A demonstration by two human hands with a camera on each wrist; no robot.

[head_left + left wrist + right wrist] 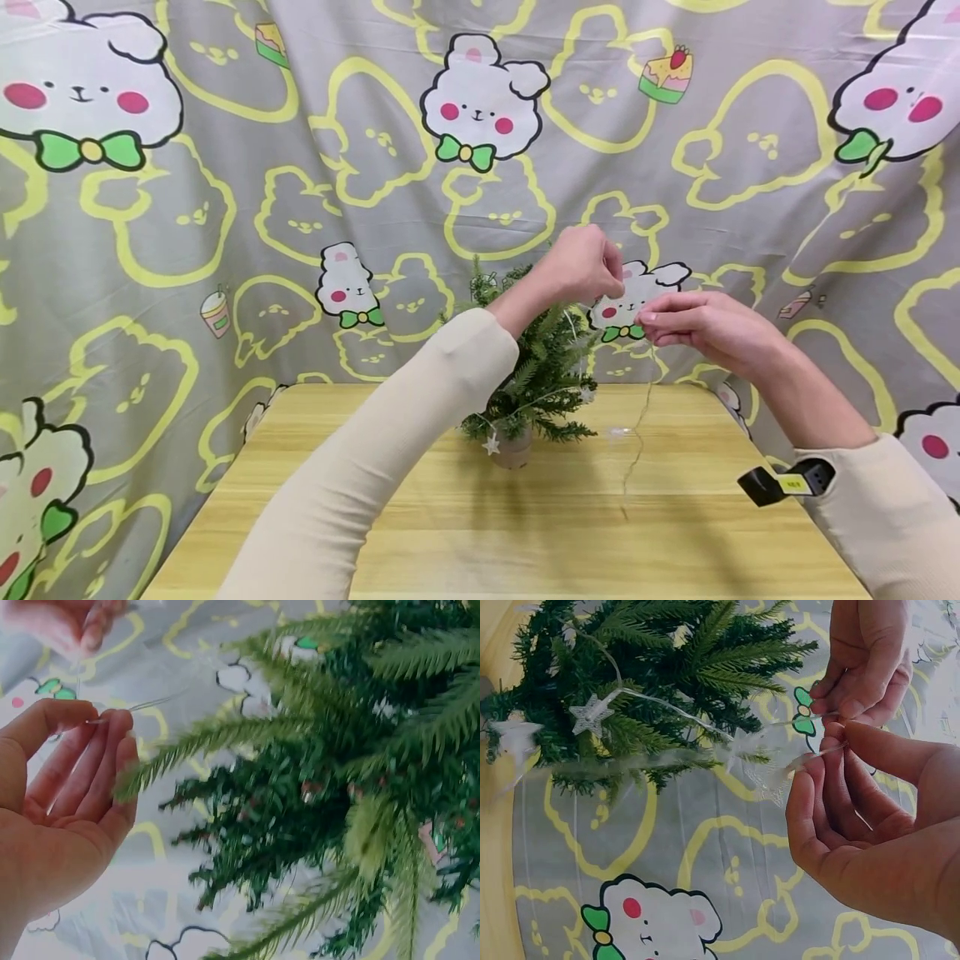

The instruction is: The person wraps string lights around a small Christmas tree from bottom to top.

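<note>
A small artificial Christmas tree (536,367) stands in a pot (513,451) on the table. A string of clear star lights runs round its branches, one star (492,443) hanging low at the front and another star (592,713) showing in the right wrist view. Beside the tree's upper right, my left hand (581,265) pinches the thin light wire (96,721) between thumb and fingertips. My right hand (716,332), a little lower and farther right, pinches the same string near a blurred star (769,782). From the right hand a loose length of wire (640,446) hangs towards the table.
The wooden table (360,517) carries the tree near its back edge. Behind and at both sides hangs a grey cartoon-print curtain (375,225). A black camera (783,482) is strapped at the right wrist.
</note>
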